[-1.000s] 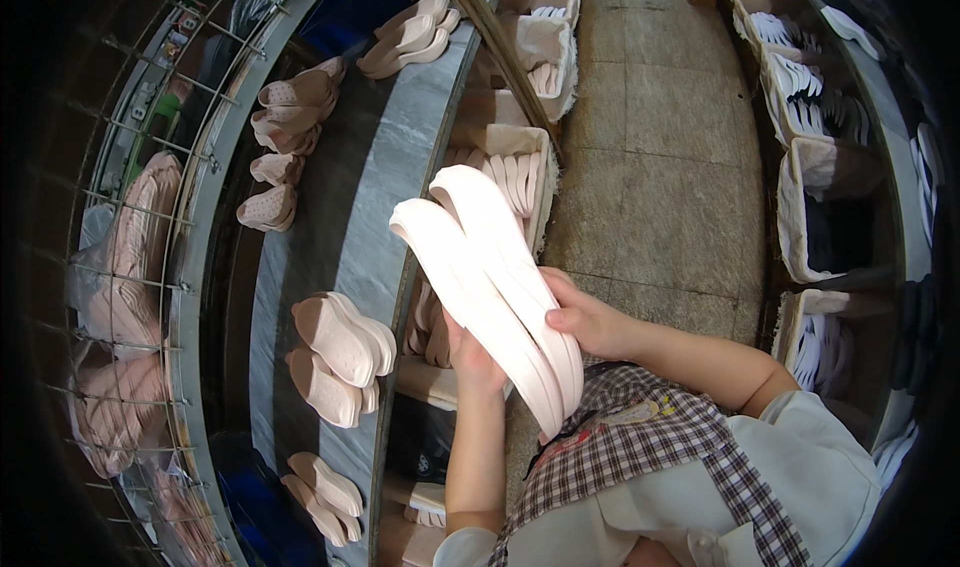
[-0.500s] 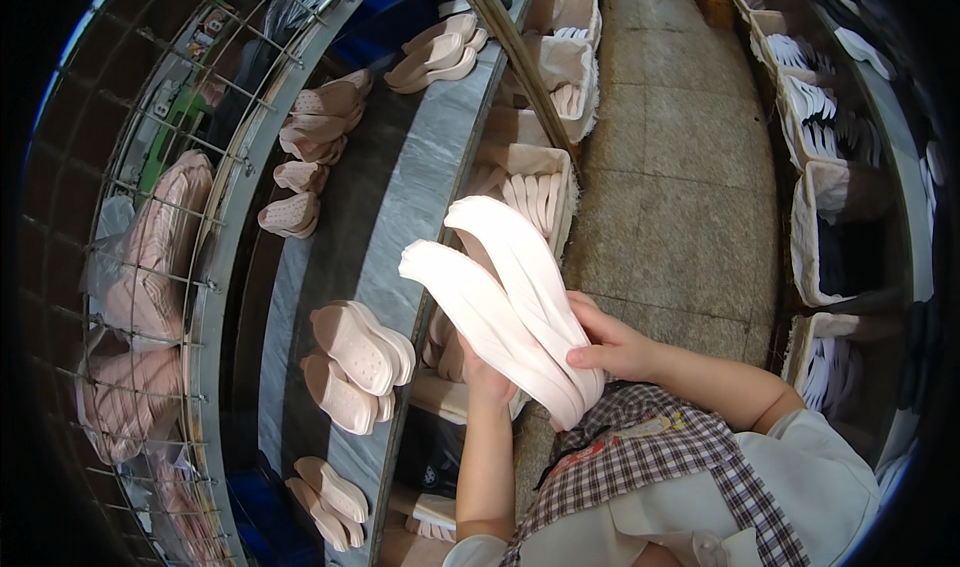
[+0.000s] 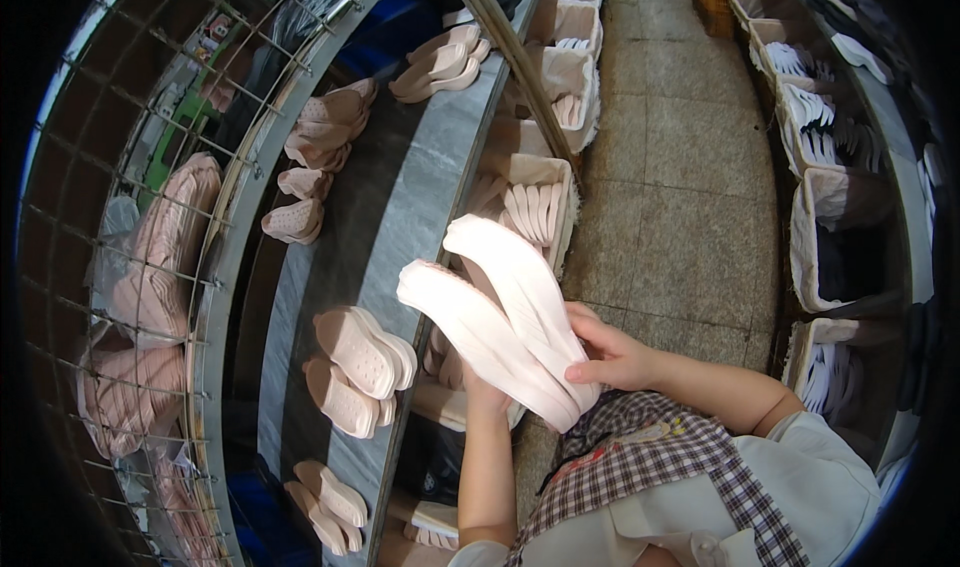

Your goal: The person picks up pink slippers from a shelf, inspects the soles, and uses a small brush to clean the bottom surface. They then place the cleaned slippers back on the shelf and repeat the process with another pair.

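Observation:
Two pale pink shoe soles (image 3: 515, 282), seen largely from their curved sides, are held side by side in front of my apron. Their far ends fan apart, and their near ends come together. My right hand (image 3: 615, 351) is closed around the near part of the soles, its thumb on the side facing me. My left hand (image 3: 486, 391) supports them from the left, and its fingers are mostly hidden behind the nearer sole. Left of my hands, pink perforated shoe pieces (image 3: 365, 355) lie in a small group on the grey marbled bench (image 3: 415, 202).
More pink pieces (image 3: 330, 507) and soles (image 3: 440, 67) lie along the bench. Cloth-lined bins (image 3: 562, 182) of soles stand under its edge, beside a slanting metal post (image 3: 515, 67). Wire mesh (image 3: 205, 285) runs at left. Across the tiled aisle (image 3: 690, 207) are further bins (image 3: 800, 237).
The pair of soles has dipped slightly toward me, with both hands keeping hold. The bench and bins have shifted a little in the picture.

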The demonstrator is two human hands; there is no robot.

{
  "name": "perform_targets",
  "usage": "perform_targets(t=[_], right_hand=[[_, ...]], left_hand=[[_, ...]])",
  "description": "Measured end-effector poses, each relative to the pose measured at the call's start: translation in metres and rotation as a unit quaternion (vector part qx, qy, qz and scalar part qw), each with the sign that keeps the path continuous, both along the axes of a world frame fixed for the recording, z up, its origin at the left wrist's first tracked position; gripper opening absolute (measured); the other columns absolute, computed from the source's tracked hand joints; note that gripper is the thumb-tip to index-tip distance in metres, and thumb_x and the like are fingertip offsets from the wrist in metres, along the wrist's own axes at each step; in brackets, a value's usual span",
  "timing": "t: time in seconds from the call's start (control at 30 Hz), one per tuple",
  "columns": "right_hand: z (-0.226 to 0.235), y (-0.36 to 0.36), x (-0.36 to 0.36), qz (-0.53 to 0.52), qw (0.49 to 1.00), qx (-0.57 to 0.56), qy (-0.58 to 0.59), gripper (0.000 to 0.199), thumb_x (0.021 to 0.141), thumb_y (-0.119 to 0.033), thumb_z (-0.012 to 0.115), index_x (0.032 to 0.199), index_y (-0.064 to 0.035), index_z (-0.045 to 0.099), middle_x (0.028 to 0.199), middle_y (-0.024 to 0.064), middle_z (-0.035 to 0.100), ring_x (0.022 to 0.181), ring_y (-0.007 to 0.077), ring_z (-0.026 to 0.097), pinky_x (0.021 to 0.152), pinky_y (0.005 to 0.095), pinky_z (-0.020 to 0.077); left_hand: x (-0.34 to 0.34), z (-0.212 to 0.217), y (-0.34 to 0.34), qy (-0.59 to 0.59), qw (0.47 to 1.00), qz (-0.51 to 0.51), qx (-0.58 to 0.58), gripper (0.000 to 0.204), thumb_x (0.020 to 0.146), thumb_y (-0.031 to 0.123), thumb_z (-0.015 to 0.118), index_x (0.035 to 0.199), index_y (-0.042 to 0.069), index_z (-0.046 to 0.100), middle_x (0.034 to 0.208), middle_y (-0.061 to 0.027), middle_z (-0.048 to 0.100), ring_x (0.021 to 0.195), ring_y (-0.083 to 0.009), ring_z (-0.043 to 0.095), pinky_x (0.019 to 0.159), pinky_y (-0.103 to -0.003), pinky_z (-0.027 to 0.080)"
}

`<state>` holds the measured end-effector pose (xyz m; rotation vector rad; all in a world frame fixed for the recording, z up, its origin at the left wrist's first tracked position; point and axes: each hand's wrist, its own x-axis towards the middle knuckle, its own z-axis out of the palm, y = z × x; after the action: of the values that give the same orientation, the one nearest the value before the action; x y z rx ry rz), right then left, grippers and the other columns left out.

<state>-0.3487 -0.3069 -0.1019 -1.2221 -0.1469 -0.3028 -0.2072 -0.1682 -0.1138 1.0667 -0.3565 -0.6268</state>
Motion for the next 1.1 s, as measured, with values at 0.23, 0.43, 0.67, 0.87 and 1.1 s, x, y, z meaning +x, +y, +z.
perform_targets(t=[0.23,0.43,0.67,0.87,1.1], right_hand=[[-0.004,0.001,-0.002,-0.005,0.999,-0.038,-0.018,0.073,0.085,-0.025,0.066,0.143,0.0009,0.028,0.142,0.0135,0.026,0.136,0.0252,0.021,0.111,0.0365,0.0186],[-0.007,0.0,-0.006,0.001,0.998,-0.054,-0.033,0.072,0.085,-0.024,0.065,0.143,-0.0003,0.029,0.142,0.0139,0.027,0.135,0.0255,0.022,0.111,0.0364,0.0193],[0.004,-0.007,-0.004,0.01,0.996,-0.08,-0.049,0.064,0.085,-0.016,0.061,0.142,-0.0075,0.033,0.148,0.0122,0.026,0.138,0.0275,0.022,0.114,0.0427,0.0171],[0.012,-0.05,0.017,-0.005,0.943,-0.317,-0.099,0.043,0.078,0.011,0.043,0.113,-0.0065,0.063,0.147,0.0125,0.036,0.14,0.0303,0.022,0.114,0.0433,0.018],[0.003,-0.03,0.008,0.011,0.988,-0.154,0.002,0.033,0.09,0.005,0.045,0.117,-0.0027,0.061,0.148,0.0138,0.031,0.136,0.0255,0.03,0.108,0.037,0.0308]], left_hand=[[-0.002,0.003,0.002,-0.049,0.999,-0.011,0.016,0.042,0.095,0.025,0.051,0.129,0.001,0.044,0.119,-0.0117,0.056,0.101,-0.021,0.059,0.081,-0.033,0.053],[-0.004,0.004,0.01,-0.019,1.0,-0.02,0.002,0.045,0.095,0.02,0.053,0.133,0.0,0.039,0.125,-0.011,0.051,0.11,-0.0214,0.054,0.091,-0.035,0.047],[-0.006,0.013,0.005,-0.037,0.992,-0.112,0.043,0.047,0.097,0.029,0.048,0.133,0.001,0.04,0.126,-0.0127,0.051,0.111,-0.0234,0.054,0.093,-0.038,0.046],[-0.03,0.05,0.009,0.16,0.985,-0.037,0.06,0.04,0.099,0.023,0.044,0.132,0.001,0.042,0.121,-0.0138,0.056,0.104,-0.0224,0.06,0.082,-0.03,0.054],[-0.037,0.065,-0.01,0.225,0.974,0.032,0.024,0.036,0.096,0.028,0.047,0.124,0.005,0.049,0.107,-0.0091,0.06,0.094,-0.0178,0.061,0.074,-0.031,0.055]])
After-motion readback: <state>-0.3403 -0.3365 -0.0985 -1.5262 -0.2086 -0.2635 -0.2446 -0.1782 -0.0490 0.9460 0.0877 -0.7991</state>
